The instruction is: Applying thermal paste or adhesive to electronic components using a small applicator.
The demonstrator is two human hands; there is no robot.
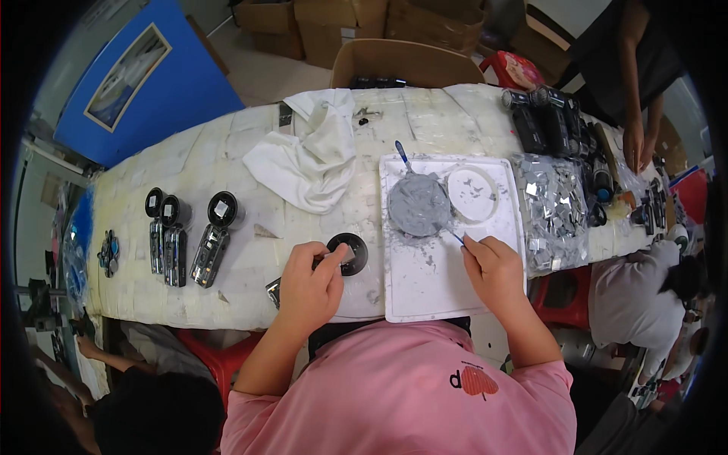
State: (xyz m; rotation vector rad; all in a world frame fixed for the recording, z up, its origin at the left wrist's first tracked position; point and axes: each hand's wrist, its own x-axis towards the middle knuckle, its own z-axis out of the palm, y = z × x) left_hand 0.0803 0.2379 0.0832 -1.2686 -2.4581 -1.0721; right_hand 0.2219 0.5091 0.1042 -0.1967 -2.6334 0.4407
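My left hand [312, 284] is closed over a black handheld device, its fingertips pinching a small grey square piece [348, 255] at the device's round black head [355, 265]. Much of that device's body is hidden under the hand. My right hand [494, 271] is closed round a thin blue stick [458, 240], its tip near a round tub of grey paste [418, 205]. Another blue-handled tool [403, 154] stands in the paste. The tub and a white round lid [472, 193], smeared with grey, lie on a white tray [455, 299].
Three similar black devices [208, 254] lie to the left. A white cloth [311, 152] is crumpled at the back. Right of the tray sits a plastic bag of small square plates [552, 197], with more black devices [546, 125] behind it. Other people work around the table.
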